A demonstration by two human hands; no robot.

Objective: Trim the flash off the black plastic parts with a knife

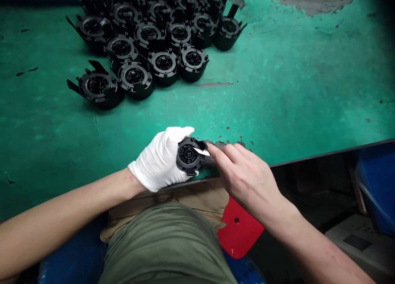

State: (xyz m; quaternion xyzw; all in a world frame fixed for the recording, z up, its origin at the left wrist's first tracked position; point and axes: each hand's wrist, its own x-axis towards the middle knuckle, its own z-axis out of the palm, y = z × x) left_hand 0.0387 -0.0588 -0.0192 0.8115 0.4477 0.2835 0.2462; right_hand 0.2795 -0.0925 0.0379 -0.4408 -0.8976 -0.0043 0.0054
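My left hand (163, 158), in a white glove, is wrapped round a round black plastic part (188, 155) at the table's front edge. The part's ringed face is turned up towards me. My bare right hand (242, 168) is closed on a small pointed blade (202, 151), whose bright tip lies over the right side of the part's face. The blade's handle is hidden inside the fingers.
Several similar black parts (135, 76) stand grouped at the back left of the green table (277, 98), some with upright tabs. A red stool seat (242, 228) is below the front edge. Blue plastic (378, 181) and a pale box (358, 240) are at the lower right.
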